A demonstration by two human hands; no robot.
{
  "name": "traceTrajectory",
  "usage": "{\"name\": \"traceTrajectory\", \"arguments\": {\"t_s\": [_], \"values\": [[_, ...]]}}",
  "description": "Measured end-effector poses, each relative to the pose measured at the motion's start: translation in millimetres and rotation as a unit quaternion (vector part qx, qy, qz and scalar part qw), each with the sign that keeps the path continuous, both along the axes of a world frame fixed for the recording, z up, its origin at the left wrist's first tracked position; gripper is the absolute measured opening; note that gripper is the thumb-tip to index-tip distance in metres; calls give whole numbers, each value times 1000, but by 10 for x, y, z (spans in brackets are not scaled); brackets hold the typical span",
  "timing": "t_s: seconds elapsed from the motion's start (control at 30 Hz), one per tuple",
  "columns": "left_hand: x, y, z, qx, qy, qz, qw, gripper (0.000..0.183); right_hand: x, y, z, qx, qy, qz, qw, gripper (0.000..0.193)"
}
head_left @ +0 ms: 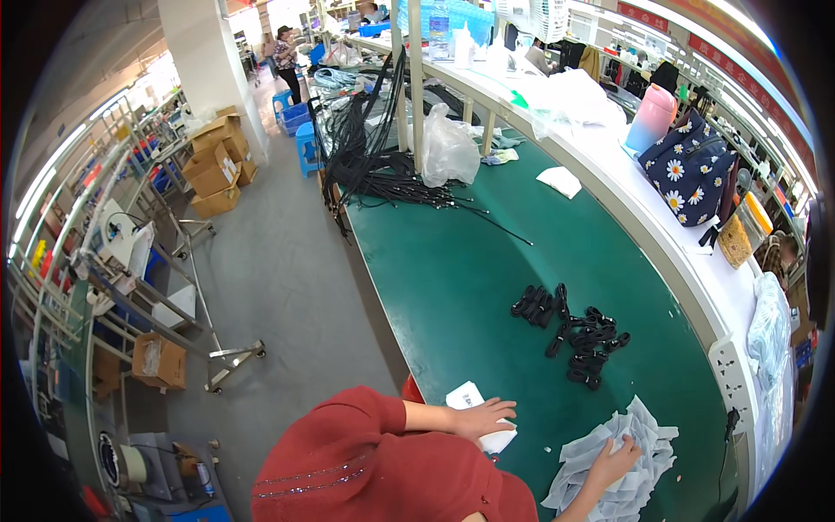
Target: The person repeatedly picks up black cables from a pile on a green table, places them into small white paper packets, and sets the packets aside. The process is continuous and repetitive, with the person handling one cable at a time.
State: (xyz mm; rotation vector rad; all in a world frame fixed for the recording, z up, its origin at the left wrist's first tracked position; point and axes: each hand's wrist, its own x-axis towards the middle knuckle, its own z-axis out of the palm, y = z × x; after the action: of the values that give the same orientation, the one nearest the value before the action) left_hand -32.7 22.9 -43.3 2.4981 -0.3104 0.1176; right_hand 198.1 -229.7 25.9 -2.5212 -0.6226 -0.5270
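My left hand (487, 419) lies with its fingers stretched out on a small white stack of paper or flat packets (464, 396) at the table's near left edge. Dark print shows on the top of that stack. To the right, my right hand (614, 463) rests on a loose pile of translucent grey-white plastic bags (654, 442). Its fingers are slightly bent and apart, and I see no bag lifted by them. Beyond both hands, several coiled bundles of black cable (591, 335) sit in a cluster on the green tabletop (452, 296).
Long loose black cables (383, 178) spread over the table's far end beside a clear plastic bag (448, 148). Along the right runs a raised white shelf (609, 148) with a flowered bag (687, 165), a pink-blue bottle (652, 113) and a power strip (732, 374). Cardboard boxes (213, 165) stand across the aisle.
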Motion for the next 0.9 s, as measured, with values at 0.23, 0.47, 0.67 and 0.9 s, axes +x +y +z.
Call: {"name": "traceTrajectory", "arguments": {"t_s": [0.23, 0.47, 0.67, 0.9], "values": [[-168, 88, -441, 149, 50, 10, 987, 76, 481, 986, -602, -26, 83, 91, 992, 55], [-192, 68, -599, 142, 41, 44, 988, 72, 839, 1523, -1118, -188, 180, 116, 959, 63], [-183, 76, -437, 137, 93, 38, 986, 65, 171, 1543, -1064, -185, 109, 173, 961, 50], [-166, 80, -443, 142, 71, 29, 987, 77, -367, 1339, -1183, -131, 157, 178, 962, 44]]}}
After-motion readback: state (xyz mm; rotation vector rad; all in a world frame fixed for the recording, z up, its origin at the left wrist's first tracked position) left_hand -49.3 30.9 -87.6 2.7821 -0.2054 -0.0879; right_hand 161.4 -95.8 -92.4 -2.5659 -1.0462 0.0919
